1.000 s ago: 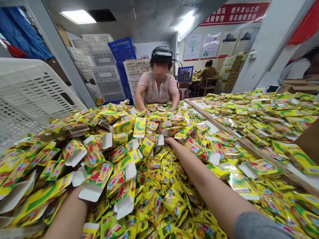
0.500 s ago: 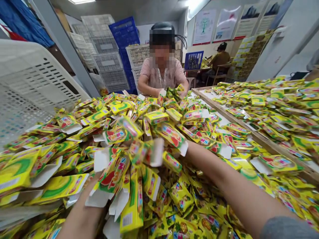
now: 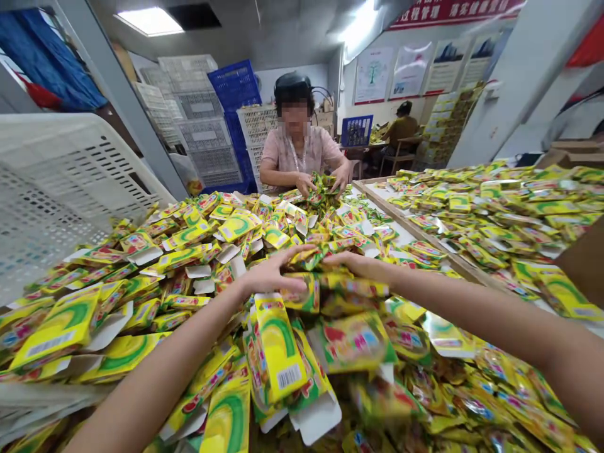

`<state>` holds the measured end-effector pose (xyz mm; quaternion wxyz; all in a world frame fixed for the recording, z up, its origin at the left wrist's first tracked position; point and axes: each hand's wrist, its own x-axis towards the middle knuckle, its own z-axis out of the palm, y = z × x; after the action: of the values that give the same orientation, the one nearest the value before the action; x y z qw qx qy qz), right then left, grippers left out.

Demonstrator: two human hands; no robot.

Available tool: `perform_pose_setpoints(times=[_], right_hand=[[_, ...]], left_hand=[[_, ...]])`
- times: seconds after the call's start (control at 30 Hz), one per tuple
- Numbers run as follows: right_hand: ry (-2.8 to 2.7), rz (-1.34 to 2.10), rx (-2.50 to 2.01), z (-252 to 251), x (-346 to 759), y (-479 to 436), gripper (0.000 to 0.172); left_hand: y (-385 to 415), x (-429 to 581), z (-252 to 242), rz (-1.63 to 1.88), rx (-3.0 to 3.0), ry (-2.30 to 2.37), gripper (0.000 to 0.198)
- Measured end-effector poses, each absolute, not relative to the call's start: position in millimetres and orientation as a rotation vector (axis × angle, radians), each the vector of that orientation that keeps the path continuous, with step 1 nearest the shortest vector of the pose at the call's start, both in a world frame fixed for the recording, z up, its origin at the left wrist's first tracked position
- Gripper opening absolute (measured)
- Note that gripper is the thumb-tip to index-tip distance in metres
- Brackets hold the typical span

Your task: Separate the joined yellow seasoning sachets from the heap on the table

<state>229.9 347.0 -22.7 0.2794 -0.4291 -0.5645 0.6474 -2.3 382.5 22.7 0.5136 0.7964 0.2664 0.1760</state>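
A big heap of flat yellow and green cartons [image 3: 189, 239] and small foil sachets [image 3: 472, 402] covers the table in front of me. My left hand [image 3: 271, 277] lies palm down on top of the heap, fingers stretched towards the right. My right hand [image 3: 352, 263] reaches in from the right with its fingers flat and meets the left fingertips over a bunch of cartons [image 3: 306, 296]. Neither hand has its fingers closed round anything. More cartons [image 3: 278, 352] slide down the near side of the heap below my forearms.
A person in a pink top [image 3: 302, 154] faces me across the table, both hands in the pile. A white perforated crate [image 3: 56, 189] stands at the left. A wooden-edged tray [image 3: 425, 242] full of cartons lies on the right. Stacked crates and a seated person are behind.
Both my hands came out from under the cartons and now rest on top of the heap, fingertips together. Cartons have tumbled towards me. The person opposite lifted a bunch of sachets.
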Motion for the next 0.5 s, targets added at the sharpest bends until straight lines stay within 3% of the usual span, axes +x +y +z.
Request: perform_pose_setpoints(times=[0.2, 0.5], right_hand=[[-1.611, 1.650, -1.177, -14, 258, 312, 0.059], [-1.985, 1.311, -1.173, -4, 270, 284, 0.063]], left_hand=[[342, 2, 34, 0.023, 2.346, 0.607, 0.072], [313, 9, 36, -0.092, 2.611, 0.709, 0.065]])
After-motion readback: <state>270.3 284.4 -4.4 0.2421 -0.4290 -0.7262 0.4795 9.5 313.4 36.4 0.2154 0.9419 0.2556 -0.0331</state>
